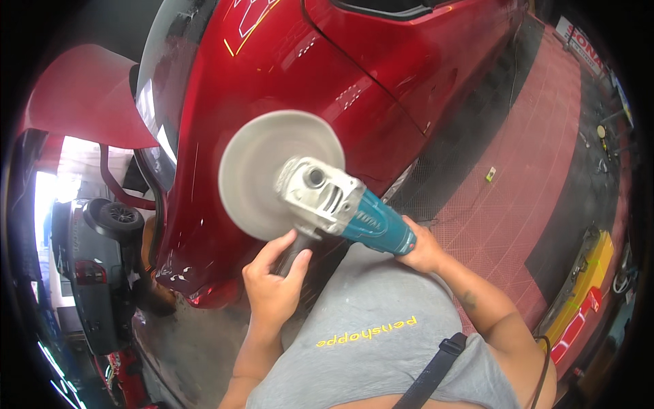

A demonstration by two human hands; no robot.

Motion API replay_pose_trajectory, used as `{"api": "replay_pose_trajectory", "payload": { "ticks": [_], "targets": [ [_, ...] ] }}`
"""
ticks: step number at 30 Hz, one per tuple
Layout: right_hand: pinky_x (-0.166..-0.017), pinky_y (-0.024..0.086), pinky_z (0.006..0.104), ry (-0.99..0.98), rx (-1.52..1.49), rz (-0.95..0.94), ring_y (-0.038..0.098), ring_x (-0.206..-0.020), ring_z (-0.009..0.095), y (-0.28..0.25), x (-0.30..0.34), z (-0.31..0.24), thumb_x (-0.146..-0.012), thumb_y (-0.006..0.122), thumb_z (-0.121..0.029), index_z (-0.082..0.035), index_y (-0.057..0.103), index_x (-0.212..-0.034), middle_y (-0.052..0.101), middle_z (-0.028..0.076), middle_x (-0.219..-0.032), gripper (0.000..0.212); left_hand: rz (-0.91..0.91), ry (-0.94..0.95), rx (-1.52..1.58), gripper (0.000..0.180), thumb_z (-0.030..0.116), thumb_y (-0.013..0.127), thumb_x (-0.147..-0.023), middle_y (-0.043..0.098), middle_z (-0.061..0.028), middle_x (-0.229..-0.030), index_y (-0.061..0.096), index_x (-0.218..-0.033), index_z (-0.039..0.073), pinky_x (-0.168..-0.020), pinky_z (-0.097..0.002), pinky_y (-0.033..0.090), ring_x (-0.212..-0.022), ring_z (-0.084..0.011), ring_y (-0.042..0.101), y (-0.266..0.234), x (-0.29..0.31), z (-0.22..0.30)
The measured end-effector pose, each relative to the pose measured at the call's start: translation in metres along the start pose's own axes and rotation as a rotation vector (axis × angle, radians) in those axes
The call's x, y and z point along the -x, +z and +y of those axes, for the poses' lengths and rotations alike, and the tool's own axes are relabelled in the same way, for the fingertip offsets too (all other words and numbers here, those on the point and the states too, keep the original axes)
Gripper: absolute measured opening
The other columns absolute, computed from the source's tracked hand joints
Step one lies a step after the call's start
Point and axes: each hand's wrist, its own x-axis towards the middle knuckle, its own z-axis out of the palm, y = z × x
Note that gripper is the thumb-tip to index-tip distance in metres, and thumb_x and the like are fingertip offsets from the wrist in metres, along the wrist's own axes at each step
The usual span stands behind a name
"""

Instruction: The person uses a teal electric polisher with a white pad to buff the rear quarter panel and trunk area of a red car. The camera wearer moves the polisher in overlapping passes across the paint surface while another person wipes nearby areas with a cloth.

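Left hand (pixel 274 290) curled round the dark side handle (pixel 291 262), I hold the near left part of the angle polisher (pixel 379 222), with the thumb on one side of the handle and the fingers on the other. My right hand (pixel 424 247) is closed on the rear end of its teal body, to the right of the left hand and a little farther away. The polisher lies slantwise before me, its silver head (pixel 315 192) toward the far left and its teal end toward the near right. At that far left end sits a large, round, pale grey disc (pixel 248 180), its surface blurred. It stands in front of the glossy red car panel (pixel 272 82); I cannot tell whether the two are touching. A dark seam curves down the panel on its right side, and white reflections show on the paint.

My grey shirt (pixel 381 293), with yellow lettering, is just below the tool, and a dark strap (pixel 432 371) crosses it on the near right. To the right spreads a red and dark tiled floor (pixel 504 232), bearing a small yellow-green item (pixel 490 174). Well off to the left stands a dark vehicle (pixel 95 273) with a spare wheel (pixel 121 215)
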Motion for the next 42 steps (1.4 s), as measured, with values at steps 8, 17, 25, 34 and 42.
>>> {"api": "replay_pose_trajectory", "payload": {
  "ticks": [8, 17, 25, 34, 42],
  "targets": [
    [-0.095, 0.06, 0.0536, -0.129, 0.286, -0.138, 0.077, -0.103, 0.043, 0.044, -0.008, -0.037, -0.083, 0.077, -0.023, -0.019, 0.056, -0.153, 0.082, 0.018, -0.108, 0.074, 0.187, -0.33, 0.063, 0.04, 0.0, 0.088, -0.09, 0.078, -0.008, -0.109, 0.071, -0.125, -0.01, -0.089, -0.0279, 0.055, -0.097, -0.0135, 0.071, -0.06, 0.093, -0.072],
    [-0.093, 0.061, 0.0515, -0.081, 0.368, -0.083, 0.078, -0.102, 0.042, -0.046, -0.016, -0.023, -0.079, 0.084, -0.025, -0.022, 0.064, -0.149, 0.082, 0.018, -0.107, 0.073, 0.161, -0.348, 0.232, 0.035, 0.004, 0.087, -0.094, 0.078, -0.007, -0.107, 0.074, -0.123, -0.01, -0.086, -0.0281, 0.055, -0.094, -0.0114, 0.068, 0.029, 0.074, -0.052],
    [-0.098, 0.059, 0.0489, -0.124, 0.337, 0.023, 0.075, -0.112, 0.045, -0.176, -0.064, -0.013, -0.077, 0.083, -0.015, -0.014, 0.062, -0.146, 0.08, 0.022, -0.118, 0.072, 0.193, -0.089, 0.133, 0.036, 0.01, 0.09, -0.09, 0.075, -0.0009, -0.093, 0.079, -0.122, -0.005, -0.077, -0.0266, 0.053, -0.085, -0.0064, 0.063, 0.126, -0.036, 0.024],
    [-0.097, 0.06, 0.0505, -0.21, 0.452, -0.022, 0.076, -0.113, 0.045, -0.233, -0.128, -0.07, -0.077, 0.083, -0.014, -0.014, 0.061, -0.146, 0.08, 0.021, -0.118, 0.072, 0.382, -0.096, 0.24, 0.032, 0.017, 0.089, -0.096, 0.07, 0.0023, -0.08, 0.081, -0.118, -0.005, -0.055, -0.023, 0.043, -0.062, -0.003, 0.054, 0.149, -0.076, 0.031],
    [-0.096, 0.06, 0.0499, -0.156, 0.538, -0.135, 0.077, -0.11, 0.045, -0.254, -0.105, -0.056, -0.079, 0.084, -0.017, -0.014, 0.063, -0.145, 0.08, 0.021, -0.115, 0.07, 0.308, -0.24, 0.347, 0.036, 0.025, 0.09, -0.097, 0.07, 0.0041, -0.08, 0.08, -0.118, -0.003, -0.056, -0.0233, 0.044, -0.063, -0.0021, 0.053, 0.187, -0.037, 0.034]
  ]
}}
